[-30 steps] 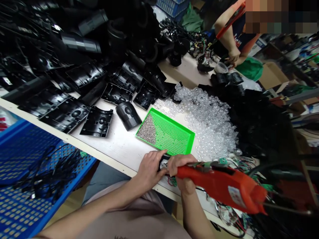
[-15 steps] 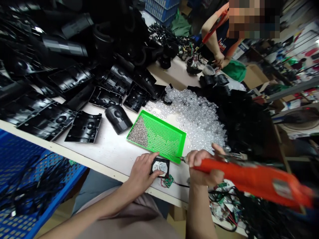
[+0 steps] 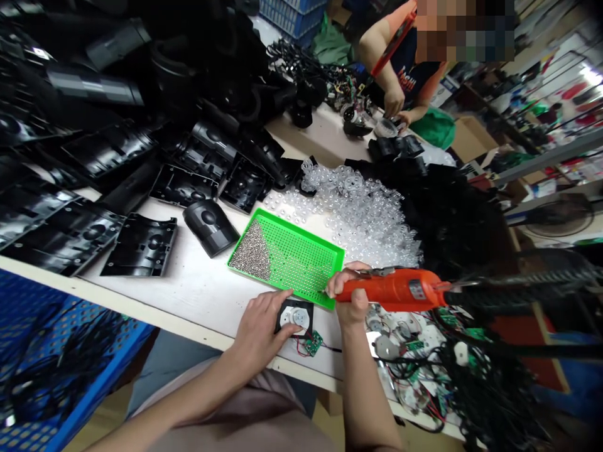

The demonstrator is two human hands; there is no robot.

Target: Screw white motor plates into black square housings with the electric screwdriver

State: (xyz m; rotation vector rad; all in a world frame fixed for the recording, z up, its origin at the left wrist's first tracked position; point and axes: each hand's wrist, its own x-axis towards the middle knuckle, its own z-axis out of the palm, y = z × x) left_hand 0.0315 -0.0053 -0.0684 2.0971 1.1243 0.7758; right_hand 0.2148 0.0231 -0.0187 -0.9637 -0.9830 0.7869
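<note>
Left hand (image 3: 259, 326) spread on a black plate (image 3: 296, 316), circuit board (image 3: 313, 343) beside it; right hand (image 3: 347, 295) wrapped around an orange screwdriver (image 3: 393, 290) near a green tray (image 3: 301, 231).

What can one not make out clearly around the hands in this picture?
All in the head view:
The left hand hides part of the black plastic plate under it.
The right hand hides the grip of the orange electric screwdriver.
The grey pieces in the green perforated tray are too small to identify.
The co-worker's hand holds something too small to tell.
</note>
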